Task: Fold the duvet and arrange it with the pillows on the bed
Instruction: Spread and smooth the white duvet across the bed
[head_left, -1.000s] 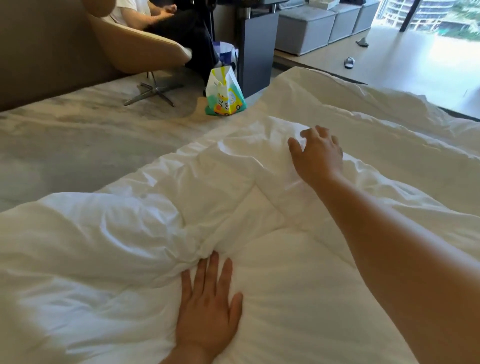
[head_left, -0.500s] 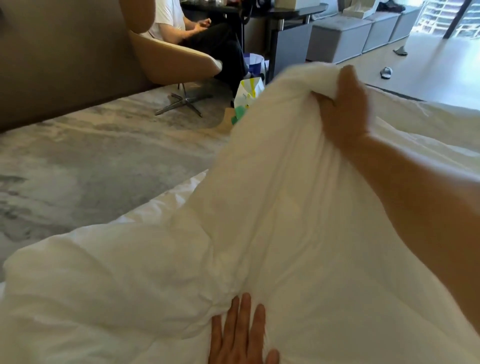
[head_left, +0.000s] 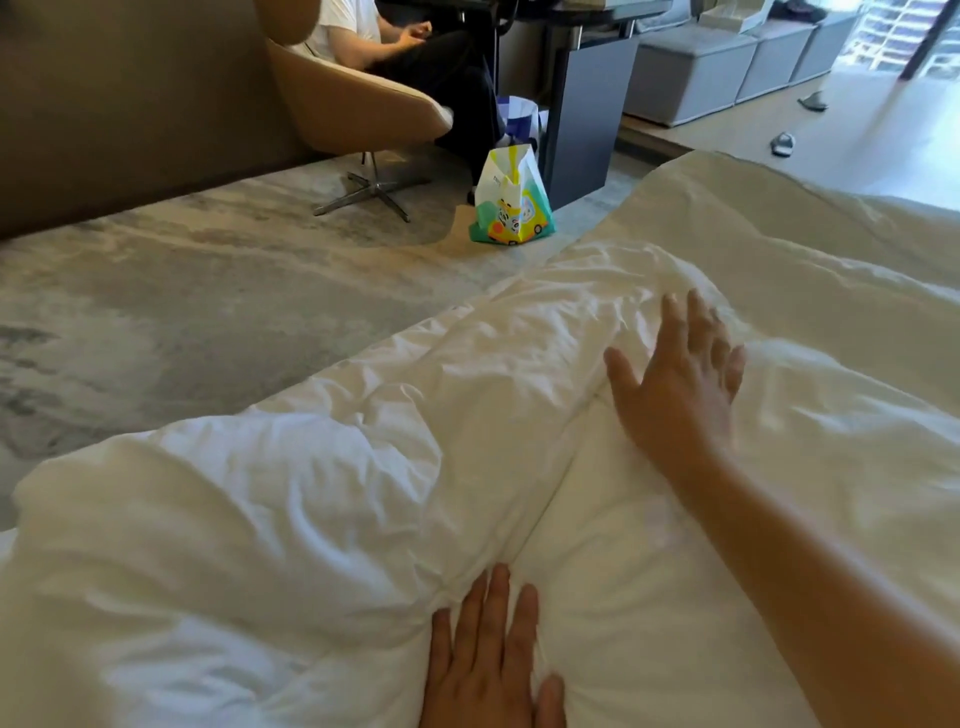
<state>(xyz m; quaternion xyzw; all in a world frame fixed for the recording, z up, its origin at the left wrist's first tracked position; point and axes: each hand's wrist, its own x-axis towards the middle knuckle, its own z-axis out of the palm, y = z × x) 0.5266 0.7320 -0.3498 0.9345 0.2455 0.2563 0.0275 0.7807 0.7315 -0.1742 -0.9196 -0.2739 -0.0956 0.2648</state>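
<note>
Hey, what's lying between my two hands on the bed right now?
Only the white duvet: in the head view, a seam-like crease runs from the left hand up toward the open right hand. Nothing else lies there.

The scene is lit by strong daylight from the window (head_left: 904, 36) at the upper right, where the floor (head_left: 883, 140) is washed out by glare. The white duvet (head_left: 311, 519) is brightly lit, with soft shadows held in its creases. The right hand (head_left: 680, 384) is smeared by motion blur. Straight lines are bowed toward the edges by the wide-angle lens
</note>
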